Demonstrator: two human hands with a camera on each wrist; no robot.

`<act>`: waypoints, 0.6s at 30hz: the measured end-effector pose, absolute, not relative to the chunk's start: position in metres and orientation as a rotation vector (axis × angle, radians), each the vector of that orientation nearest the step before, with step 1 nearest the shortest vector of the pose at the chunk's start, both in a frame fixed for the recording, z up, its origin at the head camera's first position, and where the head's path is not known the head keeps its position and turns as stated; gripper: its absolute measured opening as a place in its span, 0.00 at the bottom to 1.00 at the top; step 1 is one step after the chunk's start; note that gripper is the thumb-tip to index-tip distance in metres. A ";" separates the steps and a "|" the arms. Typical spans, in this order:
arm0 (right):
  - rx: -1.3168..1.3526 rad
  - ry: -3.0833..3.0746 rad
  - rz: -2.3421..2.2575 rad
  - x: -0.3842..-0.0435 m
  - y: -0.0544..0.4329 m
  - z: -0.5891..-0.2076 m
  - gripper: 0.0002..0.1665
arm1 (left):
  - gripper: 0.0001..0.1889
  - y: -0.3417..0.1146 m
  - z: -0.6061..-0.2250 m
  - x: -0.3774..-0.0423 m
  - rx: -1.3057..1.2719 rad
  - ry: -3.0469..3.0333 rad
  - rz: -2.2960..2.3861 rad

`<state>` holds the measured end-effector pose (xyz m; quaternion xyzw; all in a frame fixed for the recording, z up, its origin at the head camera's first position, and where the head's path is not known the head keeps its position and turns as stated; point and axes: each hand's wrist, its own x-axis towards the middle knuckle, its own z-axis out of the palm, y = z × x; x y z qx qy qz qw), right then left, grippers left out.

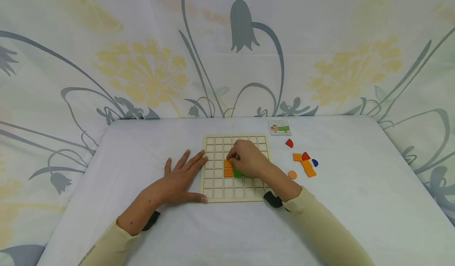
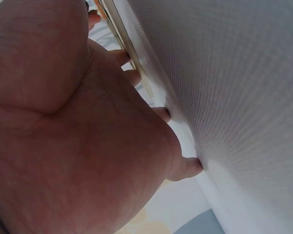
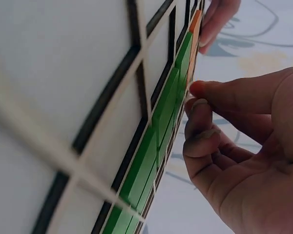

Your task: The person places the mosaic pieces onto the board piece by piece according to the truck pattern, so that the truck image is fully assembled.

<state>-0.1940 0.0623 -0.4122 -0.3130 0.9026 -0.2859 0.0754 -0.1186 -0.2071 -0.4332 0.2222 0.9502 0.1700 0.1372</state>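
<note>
Fingers (image 1: 197, 165) of a person's left hand (image 1: 177, 183) spread wide on a white tabletop cloth (image 1: 170, 234), holding nothing, with the thumb and nearest fingertip at the left edge of a pale grid board (image 1: 231, 200). The board looks thin, light and stiff, likely best steadied or lifted by its rim. Two orange tiles (image 1: 228, 172) sit one above the other in its middle, beside a green tile (image 1: 237, 173). All appear rigid, smooth and nearly weightless, perhaps a touch slippery, and unlikely to break; opposite side edges offer the surest pinch, though the ridges leave seated tiles little edge to grasp. At the upper orange tile, the right hand (image 1: 250, 158) curls, thumb and fingertip drawn together. Farther right, near a small picture card (image 1: 279, 127), lie loose flat pieces: an orange disc (image 1: 292, 175), red wedges (image 1: 289, 143), orange squares (image 1: 297, 157) and a blue half-disc (image 1: 314, 163), small enough to take by their rims.

At left, the palm fills the wrist view, masking most of the board. At center, the right hand covers several cells, and whether its pinch contains a piece cannot be told. At right, the card's print is too small to make out fully.
</note>
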 end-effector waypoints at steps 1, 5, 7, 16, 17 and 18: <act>-0.937 2.708 -0.865 -0.194 0.065 -0.411 0.09 | 0.64 -0.207 -0.433 -0.119 0.644 2.750 0.493; -0.863 2.727 -0.885 -0.192 0.084 -0.405 0.09 | 0.64 -0.205 -0.434 -0.119 0.638 2.747 0.493; -0.800 2.744 -0.884 -0.192 0.097 -0.403 0.09 | 0.64 -0.205 -0.434 -0.119 0.636 2.748 0.490; -0.676 2.898 -0.838 -0.197 0.172 -0.403 0.08 | 0.64 -0.205 -0.431 -0.118 0.630 2.743 0.484; -0.665 2.910 -0.828 -0.197 0.180 -0.403 0.08 | 0.64 -0.206 -0.431 -0.118 0.633 2.745 0.486; -0.638 2.914 -0.818 -0.197 0.188 -0.403 0.08 | 0.64 -0.205 -0.431 -0.118 0.630 2.744 0.481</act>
